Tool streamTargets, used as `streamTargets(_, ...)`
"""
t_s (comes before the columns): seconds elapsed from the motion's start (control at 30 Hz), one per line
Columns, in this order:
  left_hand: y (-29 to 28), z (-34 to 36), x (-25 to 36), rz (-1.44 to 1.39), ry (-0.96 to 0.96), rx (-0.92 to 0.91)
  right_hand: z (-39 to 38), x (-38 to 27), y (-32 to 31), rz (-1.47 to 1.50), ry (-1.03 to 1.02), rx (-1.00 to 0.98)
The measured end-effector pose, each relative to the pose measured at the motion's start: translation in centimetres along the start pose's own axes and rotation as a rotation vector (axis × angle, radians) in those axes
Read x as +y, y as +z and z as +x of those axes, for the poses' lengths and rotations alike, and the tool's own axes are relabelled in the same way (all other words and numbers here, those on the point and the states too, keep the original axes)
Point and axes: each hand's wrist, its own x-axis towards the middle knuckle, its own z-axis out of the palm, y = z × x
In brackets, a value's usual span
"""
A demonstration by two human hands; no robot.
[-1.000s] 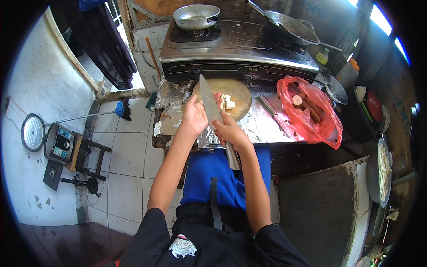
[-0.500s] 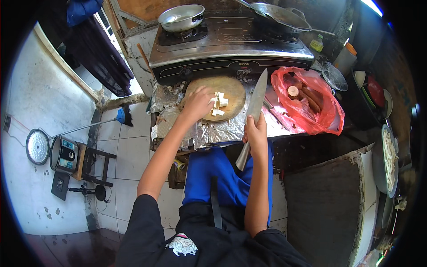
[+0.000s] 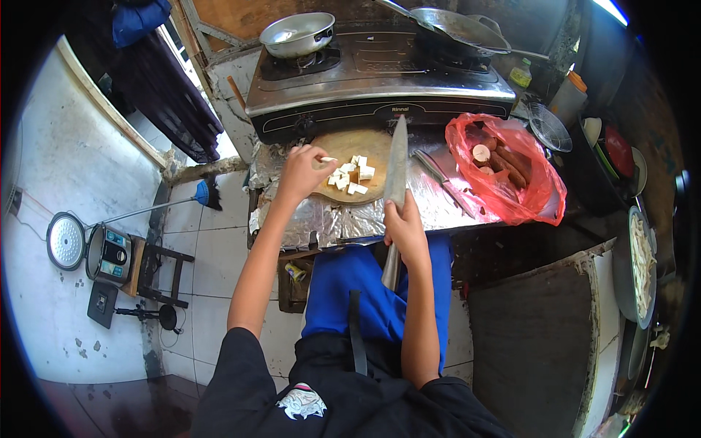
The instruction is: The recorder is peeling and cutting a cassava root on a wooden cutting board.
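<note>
My left hand (image 3: 301, 174) is over the left part of a round wooden cutting board (image 3: 376, 146), its fingers pinching a small white piece (image 3: 328, 159). Several white cubes (image 3: 349, 175) lie loosely grouped on the board just right of those fingers. My right hand (image 3: 407, 230) grips the handle of a large kitchen knife (image 3: 396, 164), its blade pointing away from me over the board's right edge. To the right, an open red plastic bag (image 3: 537, 197) holds brown-skinned, cylindrical pieces (image 3: 509, 168), one showing a pale cut face.
A smaller knife (image 3: 442, 182) rests on the foil-covered counter (image 3: 350, 223) between board and bag. Behind stands a two-burner gas stove (image 3: 380, 73) with a metal pan (image 3: 297, 36) and a wok (image 3: 460, 33). A bowl of pale strips (image 3: 639, 266) is far right.
My left hand has shifted left off the cubes, uncovering more of them, and lifted a piece. The large knife has moved left, nearer the board, and the small knife shows more fully.
</note>
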Motion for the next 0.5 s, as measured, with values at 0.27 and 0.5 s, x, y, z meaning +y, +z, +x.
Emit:
streamTargets(0.27,1.4,-2.2,-2.3,0.314,-0.212,-0.040,-0.3,0.7,2.9,-0.106,0.015,-0.225)
streamTargets(0.5,5.6,-1.5,0.2,0.339,-0.160,0.082,-0.5,-0.4,4.1,-0.077,-0.002,-0.210)
